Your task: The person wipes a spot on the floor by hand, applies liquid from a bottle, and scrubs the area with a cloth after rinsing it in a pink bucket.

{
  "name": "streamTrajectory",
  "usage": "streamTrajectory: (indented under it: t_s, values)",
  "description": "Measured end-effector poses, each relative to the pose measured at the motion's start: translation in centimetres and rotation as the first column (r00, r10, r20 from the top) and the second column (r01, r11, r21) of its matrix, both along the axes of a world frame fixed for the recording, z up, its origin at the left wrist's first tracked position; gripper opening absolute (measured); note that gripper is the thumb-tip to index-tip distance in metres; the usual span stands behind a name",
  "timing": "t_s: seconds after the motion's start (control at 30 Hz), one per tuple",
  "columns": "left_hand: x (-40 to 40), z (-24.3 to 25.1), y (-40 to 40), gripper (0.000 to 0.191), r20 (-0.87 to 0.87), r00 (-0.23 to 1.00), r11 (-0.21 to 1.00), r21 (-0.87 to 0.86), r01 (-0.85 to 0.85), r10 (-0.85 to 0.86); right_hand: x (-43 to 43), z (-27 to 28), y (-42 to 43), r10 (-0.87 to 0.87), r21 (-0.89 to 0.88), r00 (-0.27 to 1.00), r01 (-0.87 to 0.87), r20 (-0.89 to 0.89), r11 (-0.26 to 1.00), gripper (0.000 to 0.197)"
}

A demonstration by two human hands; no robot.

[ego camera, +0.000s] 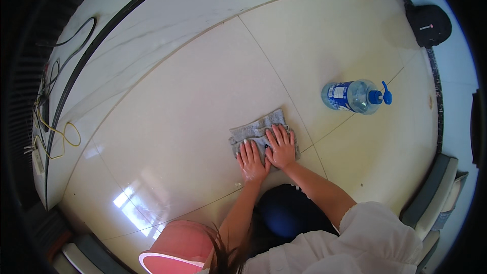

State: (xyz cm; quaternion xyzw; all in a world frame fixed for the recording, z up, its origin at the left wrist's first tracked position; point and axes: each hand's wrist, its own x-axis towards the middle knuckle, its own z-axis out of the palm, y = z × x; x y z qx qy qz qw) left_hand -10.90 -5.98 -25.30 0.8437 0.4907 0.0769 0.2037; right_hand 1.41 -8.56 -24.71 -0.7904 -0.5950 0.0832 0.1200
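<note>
A grey cloth [254, 125], folded and wrinkled, lies on the tiled floor [182, 106]. My left hand [252, 161] presses flat on its near left part, fingers pointing away from me. On its right part rests my right hand [280, 147], palm down with the fingers slightly spread. The two hands touch or nearly touch at the thumbs. Neither hand is closed around the cloth. To the right, a clear blue plastic pump bottle [363, 97] with a blue pump head stands on the tiles.
A pink plastic bucket [186, 241] is close by my left forearm. Along the left run a white cabinet [152, 42] and tangled cables [64, 137]. A black bag [429, 26] sits by the far right wall, and a grey cushioned seat [430, 192] is at the lower right.
</note>
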Motion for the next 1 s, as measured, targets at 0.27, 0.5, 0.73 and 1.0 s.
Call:
streamTrajectory:
  t_s: [0.27, 0.5, 0.73, 1.0]
  values:
    - [5.0, -0.6, 12.5, 0.067, 0.004, 1.0, 0.991, 0.132, -0.024, 0.023, 5.0, 0.0, 13.7, -0.011, 0.128, 0.999, 0.005, 0.042, 0.992, 0.048]
    - [3.1, -1.9, 5.1, 0.066, 0.016, 0.997, 0.994, 0.081, -0.078, 0.077, 2.3, -0.1, 6.1, -0.019, 0.048, 1.0, 0.019, -0.002, 0.999, 0.049]
    - [4.0, -0.8, 1.0, 0.062, 0.027, 0.998, 0.971, -0.235, -0.047, 0.055, -1.3, -1.2, 1.4, -0.628, -0.058, 0.777, 0.629, 0.028, 0.775, 0.065]
    - [13.6, -1.2, 14.6, 0.062, 0.01, 0.942, 0.941, -0.039, -0.335, 0.336, 8.8, -2.0, 20.4, -0.494, 0.204, 0.869, 0.481, 0.014, 0.853, 0.073]
